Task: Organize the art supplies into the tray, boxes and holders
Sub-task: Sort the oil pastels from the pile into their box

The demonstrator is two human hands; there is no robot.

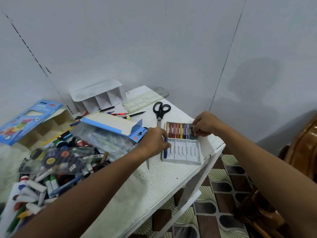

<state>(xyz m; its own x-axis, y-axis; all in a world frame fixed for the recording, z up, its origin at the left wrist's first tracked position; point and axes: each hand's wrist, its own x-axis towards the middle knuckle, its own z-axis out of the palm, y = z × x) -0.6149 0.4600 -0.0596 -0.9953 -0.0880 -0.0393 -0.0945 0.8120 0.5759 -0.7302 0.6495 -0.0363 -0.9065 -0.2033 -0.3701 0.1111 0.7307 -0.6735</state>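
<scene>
A white plastic crayon tray (184, 152) lies near the table's right edge. Its far row holds several crayons (179, 130) side by side; most slots of the near row are bare. My left hand (154, 143) pinches a blue crayon (165, 151) that lies in the tray's leftmost near slot. My right hand (205, 124) pinches a dark crayon (192, 132) at the right end of the far row.
Black-handled scissors (160, 112) lie behind the tray. A clear lid (145, 100), a white divided holder (98, 97), loose pencils (120, 114) and open blue boxes (109, 126) stand further back. Paint tubes and markers (51, 169) pile at the left. The table edge (214, 152) drops off at right.
</scene>
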